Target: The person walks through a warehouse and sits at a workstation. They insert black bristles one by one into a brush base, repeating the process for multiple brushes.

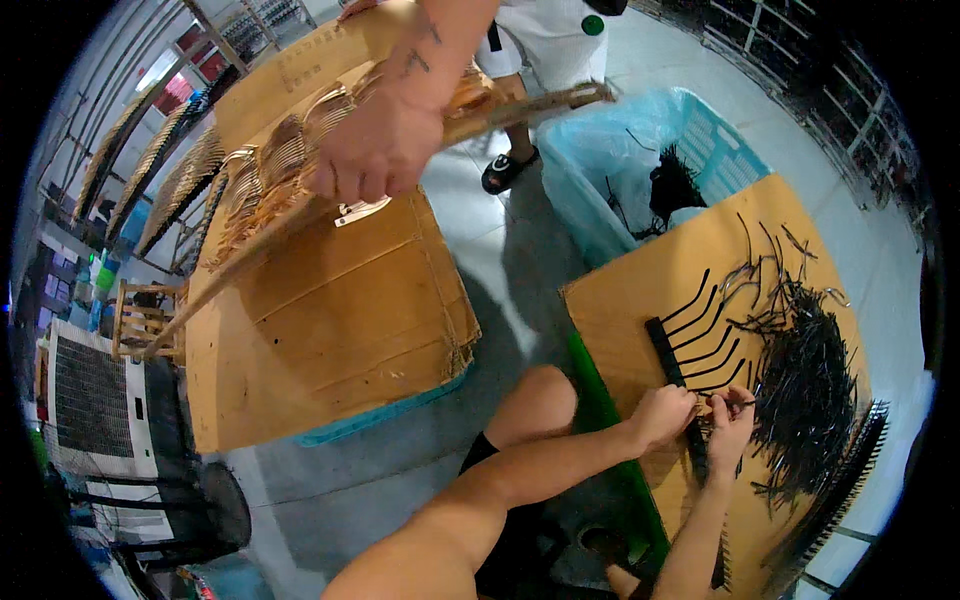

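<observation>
A long black rack strip (662, 345) lies on the cardboard-topped table, with several thin black pieces with bent ends, like eyeglass temples (707, 328), standing out from its right side. My left hand (664, 416) is closed at the strip, its fingertips at the edge beside the lowest temple; what exactly they pinch is partly hidden. Just to its right, my right hand (731, 420) pinches a black eyeglass temple between thumb and fingers, its inner end against the strip. A large heap of loose black temples (808, 390) lies right of my right hand.
Another toothed black rack (850, 480) runs along the table's right edge. Beyond stands a light-blue plastic crate (590, 215) lined with film, with black pieces inside. A co-worker's hand (375, 150) rests over a wooden bar (250, 245) with brown temples above a cardboard-topped table (340, 340) at left.
</observation>
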Tool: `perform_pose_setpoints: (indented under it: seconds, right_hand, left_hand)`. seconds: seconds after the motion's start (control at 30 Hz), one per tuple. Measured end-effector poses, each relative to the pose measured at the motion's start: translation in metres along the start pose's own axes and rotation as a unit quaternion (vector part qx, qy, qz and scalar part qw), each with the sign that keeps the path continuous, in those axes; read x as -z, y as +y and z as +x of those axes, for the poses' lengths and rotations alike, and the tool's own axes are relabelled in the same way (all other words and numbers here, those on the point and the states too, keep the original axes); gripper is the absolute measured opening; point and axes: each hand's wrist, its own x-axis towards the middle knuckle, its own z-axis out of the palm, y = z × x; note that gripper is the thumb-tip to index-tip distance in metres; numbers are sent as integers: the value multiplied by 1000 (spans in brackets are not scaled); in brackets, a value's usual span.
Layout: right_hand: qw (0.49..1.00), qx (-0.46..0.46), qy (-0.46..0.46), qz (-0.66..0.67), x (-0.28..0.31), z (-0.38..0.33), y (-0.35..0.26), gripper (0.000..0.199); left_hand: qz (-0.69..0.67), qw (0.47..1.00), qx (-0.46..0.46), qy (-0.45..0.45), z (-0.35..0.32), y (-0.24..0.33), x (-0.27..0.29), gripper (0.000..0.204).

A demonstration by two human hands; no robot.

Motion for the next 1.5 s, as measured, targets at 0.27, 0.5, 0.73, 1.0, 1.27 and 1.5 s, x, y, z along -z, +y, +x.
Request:
perform_pose_setpoints:
  seconds: [0.27,0.5,0.73,1.0,1.27,1.5]
  right_hand:
    - [989,91,-11,-112,-9,-4,14,22]
    - [990,89,-24,-110,-4,3,18,26]
    - [986,121,5,-114,-9,2,15,26]
    - [977,164,28,-131,2,1,18,27]
    - [970,171,22,-169,9,-37,-5,26]
    - [977,130,37,-162,14,-57,-23,26]
  left_hand:
    - [-4,989,89,-118,6,17,70,27]
    - [30,976,214,14,-28,7,228,29]
    - [299,875,338,175,-96,-94,339,50]
    - [269,874,373,157,-93,-244,341,65]
    - [193,891,366,187,-89,-271,368,51]
    - [56,944,229,231,-79,-241,372,47]
